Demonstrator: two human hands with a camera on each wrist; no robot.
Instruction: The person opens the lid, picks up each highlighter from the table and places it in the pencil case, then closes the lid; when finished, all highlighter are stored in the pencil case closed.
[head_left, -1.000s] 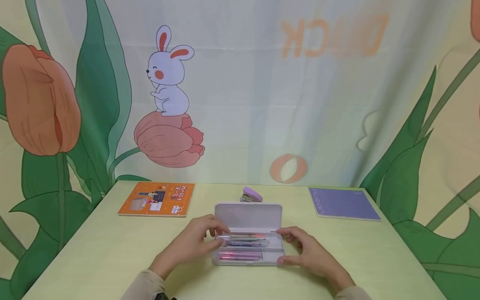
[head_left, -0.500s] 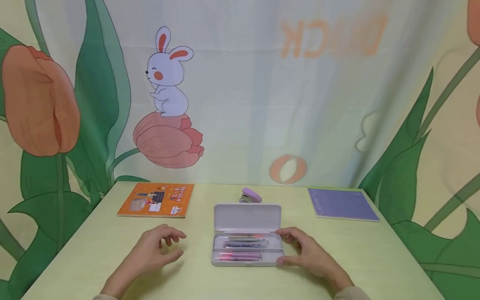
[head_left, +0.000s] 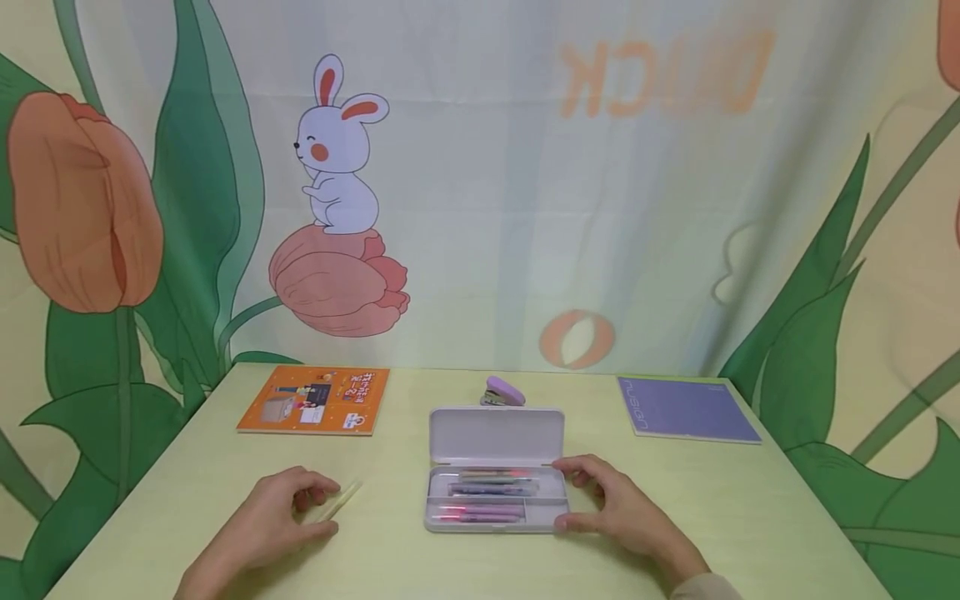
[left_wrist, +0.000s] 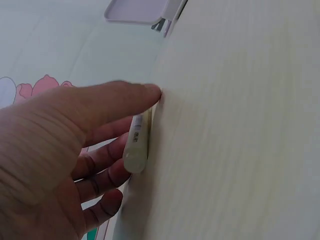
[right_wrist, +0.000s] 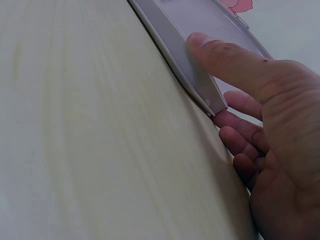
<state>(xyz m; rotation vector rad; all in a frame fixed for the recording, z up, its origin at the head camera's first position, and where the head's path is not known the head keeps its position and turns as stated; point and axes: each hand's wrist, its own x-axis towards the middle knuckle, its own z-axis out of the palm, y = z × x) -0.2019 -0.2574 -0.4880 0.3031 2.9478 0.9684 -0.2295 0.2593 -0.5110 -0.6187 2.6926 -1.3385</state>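
A pale yellow-green pen [head_left: 343, 502] lies slantwise on the table, left of the grey pencil case [head_left: 547, 514]. My left hand [head_left: 273, 512] is around it, thumb and index fingertip apart. In the left wrist view the pen [left_wrist: 136, 150] shows beside the fingers and partly behind the thumb; whether they touch it is hard to tell. The pencil case stands with its lid [head_left: 497, 437] raised, pens [head_left: 483, 512] in its long compartments. My right hand [head_left: 615, 504] holds the case's right end, thumb at the front corner and index finger near the hinge.
A lilac stapler [head_left: 504, 392] stands behind the case. An orange booklet [head_left: 315, 400] lies at the back left and a purple notebook [head_left: 690, 407] at the back right. A printed curtain [head_left: 465, 208] hangs behind the table.
My left hand has moved from the case's left side out to the left, and the pale pen now shows between its thumb and fingers. My right hand stays at the case.
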